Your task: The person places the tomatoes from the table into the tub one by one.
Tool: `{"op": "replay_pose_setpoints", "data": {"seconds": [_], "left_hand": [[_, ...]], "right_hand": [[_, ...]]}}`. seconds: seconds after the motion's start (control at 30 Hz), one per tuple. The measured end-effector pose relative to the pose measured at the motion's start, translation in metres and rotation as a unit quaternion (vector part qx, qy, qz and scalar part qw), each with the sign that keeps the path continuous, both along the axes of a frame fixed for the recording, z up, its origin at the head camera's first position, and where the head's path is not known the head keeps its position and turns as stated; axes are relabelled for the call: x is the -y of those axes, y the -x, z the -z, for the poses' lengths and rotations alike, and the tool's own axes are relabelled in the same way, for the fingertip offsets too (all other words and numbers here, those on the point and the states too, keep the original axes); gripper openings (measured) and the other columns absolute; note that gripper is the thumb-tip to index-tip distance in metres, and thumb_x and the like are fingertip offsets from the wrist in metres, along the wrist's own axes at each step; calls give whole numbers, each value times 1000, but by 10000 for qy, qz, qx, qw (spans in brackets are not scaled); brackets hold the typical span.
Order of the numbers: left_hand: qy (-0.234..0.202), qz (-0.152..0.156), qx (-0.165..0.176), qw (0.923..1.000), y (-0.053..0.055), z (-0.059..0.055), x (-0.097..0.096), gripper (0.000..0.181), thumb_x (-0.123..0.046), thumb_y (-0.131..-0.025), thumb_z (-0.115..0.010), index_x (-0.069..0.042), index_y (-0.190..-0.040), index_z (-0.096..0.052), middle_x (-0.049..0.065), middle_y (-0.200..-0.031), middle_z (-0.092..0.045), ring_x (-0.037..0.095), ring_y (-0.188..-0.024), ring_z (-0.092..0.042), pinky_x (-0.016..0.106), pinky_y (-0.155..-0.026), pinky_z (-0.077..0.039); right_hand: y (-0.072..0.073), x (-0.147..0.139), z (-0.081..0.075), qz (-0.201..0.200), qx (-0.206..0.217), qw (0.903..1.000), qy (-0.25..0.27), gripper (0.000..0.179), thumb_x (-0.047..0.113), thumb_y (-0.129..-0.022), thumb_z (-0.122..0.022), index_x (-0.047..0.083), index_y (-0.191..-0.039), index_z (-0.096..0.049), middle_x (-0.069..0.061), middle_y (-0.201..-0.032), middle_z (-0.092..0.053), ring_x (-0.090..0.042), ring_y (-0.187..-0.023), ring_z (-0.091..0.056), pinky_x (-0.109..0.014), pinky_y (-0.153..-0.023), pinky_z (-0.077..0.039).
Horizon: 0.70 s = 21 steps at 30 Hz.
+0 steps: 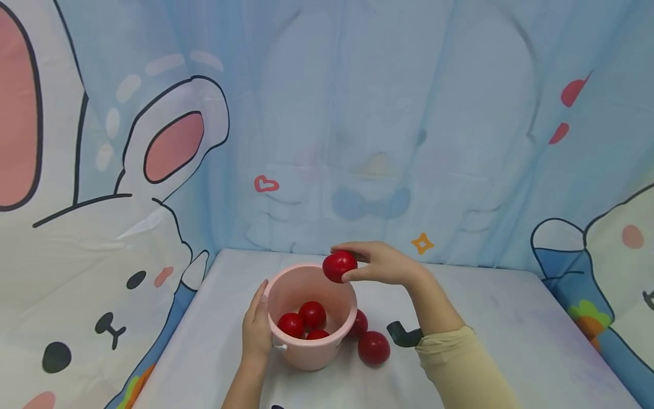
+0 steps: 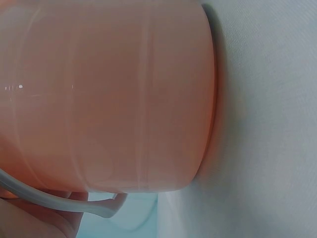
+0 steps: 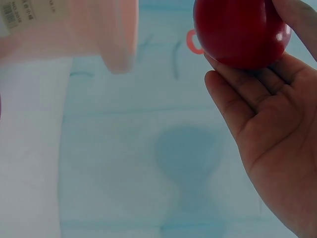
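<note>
A pink bucket stands upright with several round red fruits inside. My left hand rests along its left outer wall, fingers fairly straight and reaching up beside the rim. In the left wrist view the bucket wall fills most of the picture, and part of the left hand shows behind the white handle. Above the bucket's right back rim, my right hand pinches a glossy red fruit between thumb and fingers. That fruit is seen close up in the right wrist view.
Two more red fruits lie on the white table: one right of the bucket, another partly hidden behind its wall. A dark strap end sticks out from the right wrist. Behind the table hangs a blue cartoon curtain.
</note>
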<state>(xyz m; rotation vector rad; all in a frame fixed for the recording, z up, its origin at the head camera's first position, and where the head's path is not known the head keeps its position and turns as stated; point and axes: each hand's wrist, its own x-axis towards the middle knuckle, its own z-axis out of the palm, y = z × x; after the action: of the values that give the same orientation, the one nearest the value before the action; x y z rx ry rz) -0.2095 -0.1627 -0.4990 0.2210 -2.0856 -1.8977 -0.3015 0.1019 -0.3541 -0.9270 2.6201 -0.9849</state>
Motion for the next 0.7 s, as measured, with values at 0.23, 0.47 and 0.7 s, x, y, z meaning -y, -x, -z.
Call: {"op": "replay_pose_setpoints", "data": {"seconds": [0.23, 0.47, 0.7], "left_hand": [[26, 0, 51, 10000, 0, -1, 1, 47, -49, -103, -39, -42, -150, -37, -11, -156, -41, 26, -147, -35, 50, -108, -44], [30, 18, 36, 10000, 0, -2, 1, 48, -51, -103, -39, -43, -149, -37, -12, -156, -41, 24, -147, -36, 49, -109, -43], [23, 38, 84, 10000, 0, -3, 2, 48, -49, -103, -41, -41, -150, -37, -9, -156, -42, 26, -146, -37, 50, -108, -45]], "right_hand": [[5, 16, -3, -136, -12, 9998, -150, 69, 54, -76, -79, 40, -139, -54, 13, -132, -61, -19, -127, -56, -38, -91, -58], [9, 36, -6, -347, -19, 9985, -424, 68, 51, -76, -79, 37, -138, -56, 15, -130, -61, -16, -124, -57, -37, -91, -57], [12, 55, -3, -576, -37, 9958, -709, 64, 50, -79, -77, 37, -138, -56, 13, -126, -63, -14, -118, -59, -35, -89, -57]]}}
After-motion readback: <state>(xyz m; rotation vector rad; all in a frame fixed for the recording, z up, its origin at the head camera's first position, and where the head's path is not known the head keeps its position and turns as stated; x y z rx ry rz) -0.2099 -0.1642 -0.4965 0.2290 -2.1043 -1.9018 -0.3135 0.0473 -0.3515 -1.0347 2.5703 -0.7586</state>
